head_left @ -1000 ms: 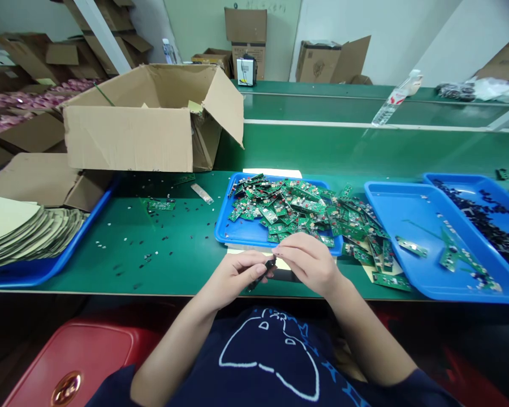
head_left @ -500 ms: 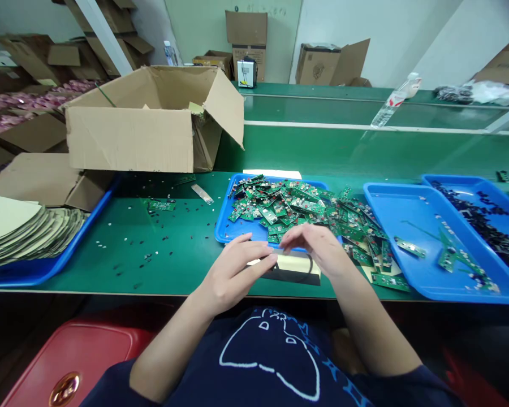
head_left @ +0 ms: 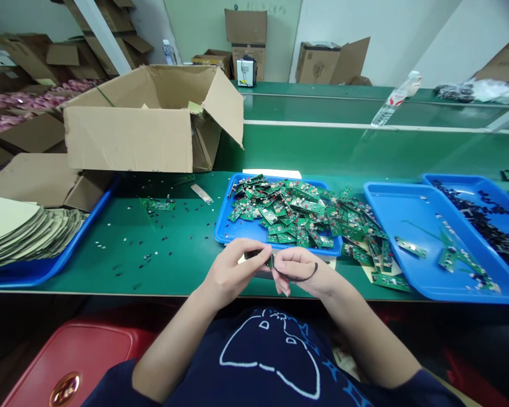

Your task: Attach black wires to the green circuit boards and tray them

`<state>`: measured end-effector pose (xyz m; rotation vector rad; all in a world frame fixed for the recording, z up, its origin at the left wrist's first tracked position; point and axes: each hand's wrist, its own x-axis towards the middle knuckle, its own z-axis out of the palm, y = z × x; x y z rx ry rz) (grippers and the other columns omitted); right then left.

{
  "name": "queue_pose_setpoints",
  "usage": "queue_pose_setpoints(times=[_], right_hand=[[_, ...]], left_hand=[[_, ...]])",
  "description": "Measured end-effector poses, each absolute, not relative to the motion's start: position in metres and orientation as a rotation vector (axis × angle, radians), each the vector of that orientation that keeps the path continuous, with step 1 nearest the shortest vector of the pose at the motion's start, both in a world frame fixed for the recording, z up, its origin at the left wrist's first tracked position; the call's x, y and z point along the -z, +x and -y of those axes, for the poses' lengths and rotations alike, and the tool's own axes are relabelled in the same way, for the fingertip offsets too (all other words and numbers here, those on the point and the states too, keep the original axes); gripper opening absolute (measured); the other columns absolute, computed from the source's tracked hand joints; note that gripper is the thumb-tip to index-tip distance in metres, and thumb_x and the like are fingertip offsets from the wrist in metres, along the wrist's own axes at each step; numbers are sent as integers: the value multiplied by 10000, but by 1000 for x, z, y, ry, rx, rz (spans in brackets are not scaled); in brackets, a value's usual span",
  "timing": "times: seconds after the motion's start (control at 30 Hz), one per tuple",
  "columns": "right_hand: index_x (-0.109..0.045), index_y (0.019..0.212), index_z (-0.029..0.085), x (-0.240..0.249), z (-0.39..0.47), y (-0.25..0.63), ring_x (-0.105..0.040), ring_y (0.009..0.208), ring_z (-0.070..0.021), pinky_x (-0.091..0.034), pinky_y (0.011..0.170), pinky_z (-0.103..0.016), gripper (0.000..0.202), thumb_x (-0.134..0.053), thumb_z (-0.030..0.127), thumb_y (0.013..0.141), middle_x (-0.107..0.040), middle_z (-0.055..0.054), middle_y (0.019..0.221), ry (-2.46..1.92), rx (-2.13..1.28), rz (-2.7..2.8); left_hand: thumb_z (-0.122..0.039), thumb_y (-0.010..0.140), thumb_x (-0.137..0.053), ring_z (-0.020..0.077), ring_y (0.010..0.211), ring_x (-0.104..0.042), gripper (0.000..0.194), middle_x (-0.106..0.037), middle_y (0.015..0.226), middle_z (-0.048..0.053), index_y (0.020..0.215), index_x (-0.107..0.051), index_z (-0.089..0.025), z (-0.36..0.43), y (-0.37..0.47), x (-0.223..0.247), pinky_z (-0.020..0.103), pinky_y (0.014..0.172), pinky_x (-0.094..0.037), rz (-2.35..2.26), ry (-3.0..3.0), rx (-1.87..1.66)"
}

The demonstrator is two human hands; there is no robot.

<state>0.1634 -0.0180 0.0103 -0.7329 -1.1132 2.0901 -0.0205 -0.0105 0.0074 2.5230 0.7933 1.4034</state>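
Work table (head_left: pixel 169 277), green: near edge straight, crossed by both forearms; surface strewn with dark and pale specks between the left-hand tray and the central tray.

Cardboard box (head_left: pixel 129 138), large, open: at the far left of the work area, one flap slanting out toward the right; pale and greenish scraps inside.

Right-hand tray (head_left: pixel 411 212), blue, set at a slant: a few green boards and small parts, mostly toward its right side; much bare floor on the left. Its near edge lies close to the table's.

Central tray (head_left: pixel 241 230), blue: heaped with green circuit boards (head_left: pixel 307 206), spilling past its right rim as far as the right-hand tray (no open lane between those two).

Far-right tray (head_left: pixel 496 195), blue: many small black parts (head_left: pixel 487 226).

Left-hand tray (head_left: pixel 63 261), blue: a fanned stack of pale sheets (head_left: pixel 46 234).

Left hand (head_left: pixel 233 270): thumb and forefinger in a narrow pinch on the small piece, just inside the near edge, before the central tray.

Right hand (head_left: pixel 305 272): fingers curled narrow, holding a black cord.

Black cord (head_left: pixel 307 278): thin, curved, arching beside the right wrist.

Small piece (head_left: pixel 272 261): dark, greenish, between the two hands' fingertips; mostly hidden, its full shape unclear.
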Motion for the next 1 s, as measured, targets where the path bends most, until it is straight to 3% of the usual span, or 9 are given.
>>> queue_pose_setpoints(times=[0.3,0.43,0.53,0.67,0.8,1.0], right_hand=[[-532,560,176,1,16,153,-429,370,-81,-387,447,-229,321,-600,445,723,-472,53,401,-826,-1825,1223],[-464,507,191,0,18,150,-340,392,-68,-282,404,-211,217,-567,261,685,-423,57,439,-1078,-1383,1509],[-436,493,190,-2,18,150,-376,464,-81,-325,468,-226,218,-565,192,669,-441,44,480,-1073,-1174,1683],[-466,661,195,-2,17,154,-528,530,-112,-438,529,-256,195,-553,317,786,-555,21,592,-875,-1494,1341],[-421,734,206,1,16,156,-573,492,-100,-482,511,-247,285,-668,349,737,-564,49,620,-760,-1676,1037],[-457,814,210,11,18,155,-571,484,-83,-497,480,-216,293,-706,315,701,-529,74,612,-802,-1652,953]], left_hand=[[-159,871,-495,138,845,-608,349,-590,954,73,1205,-557,-236,9,-19,-4,233,669,-552,-806,2385,-1152],[-176,875,-489,147,840,-609,330,-607,925,71,1186,-583,-231,15,-12,1,262,711,-543,-901,2251,-1177],[-174,872,-497,151,846,-609,326,-624,919,65,1177,-597,-231,19,-9,1,276,752,-524,-1002,2086,-1240],[-173,855,-530,150,842,-611,330,-637,936,61,1169,-605,-238,18,-9,-1,267,753,-511,-999,2018,-1287],[-169,841,-554,149,869,-607,341,-631,967,63,1170,-601,-246,16,-8,2,270,775,-512,-951,2041,-1279],[-193,881,-481,146,831,-599,337,-613,911,60,1206,-564,-226,24,8,8,279,756,-524,-910,2042,-1175]])
